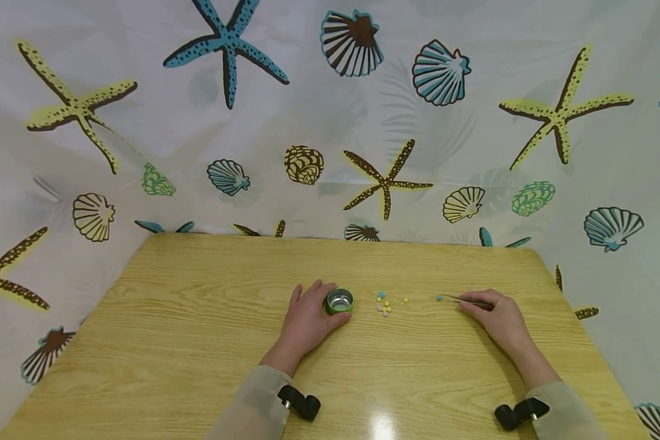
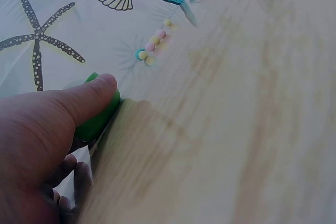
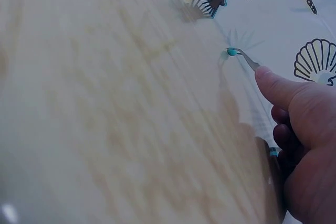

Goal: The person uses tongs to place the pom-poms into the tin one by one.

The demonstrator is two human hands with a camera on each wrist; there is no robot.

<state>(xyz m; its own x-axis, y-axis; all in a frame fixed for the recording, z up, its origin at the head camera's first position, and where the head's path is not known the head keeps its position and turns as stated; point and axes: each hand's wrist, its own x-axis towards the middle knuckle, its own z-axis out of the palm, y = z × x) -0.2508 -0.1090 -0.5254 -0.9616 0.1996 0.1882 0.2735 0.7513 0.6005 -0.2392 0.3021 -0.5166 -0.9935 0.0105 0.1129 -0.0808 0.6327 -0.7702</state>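
Observation:
My left hand (image 1: pixel 307 315) curls round a small round green tin (image 1: pixel 341 310), with the thumb along its near side. The tin's mouth faces up and its silvery inside shows. In the left wrist view the thumb presses against the green wall. To the right, my right hand (image 1: pixel 497 315) pinches a pair of thin metal tweezers (image 3: pixel 248 60) pointing left. The bent tips of the tweezers meet a blue bead (image 3: pixel 232 52), low over the table. The other fingers of this hand are curled beneath the thumb.
Between the hands lie several small beads: yellow beads (image 1: pixel 388 309), pink ones and a blue bead (image 1: pixel 381 294). A lone yellow bead (image 1: pixel 405 300) lies right of the cluster. The wooden table (image 1: pixel 198 318) ends at a hanging cloth (image 1: pixel 308 116) printed with shells and starfish.

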